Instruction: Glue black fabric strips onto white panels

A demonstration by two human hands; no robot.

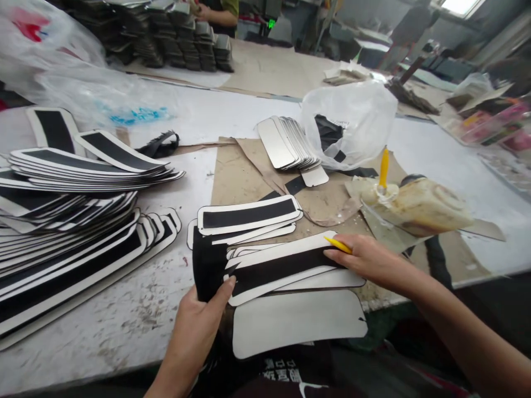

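Workshop clutter frames a scuffed white table (124,315) where a person seated at its near edge works on flat, round-cornered white panels, each carrying a black fabric strip down the middle. Left hand (199,323) closes its grip on the near end of one strip-faced panel (274,265), thumb pressed on top where a loose flap of black fabric (207,265) hangs, apparently to steady it. Right hand (369,258), grip closed round a thin yellow stick (338,244), rests on the panel's far end, the tip lying on the strip. Just below both hands lies a plain white panel (298,320), overhanging the table edge. Beyond the right hand sits a grimy, translucent glue bottle (415,207) on its side with a yellow nozzle, on brown paper (249,171). Far left of the left hand, finished pieces fan out in a tall stack (70,221); beyond the hands, a fanned stack of blank panels (290,145) leans beside a clear plastic bag (352,119).
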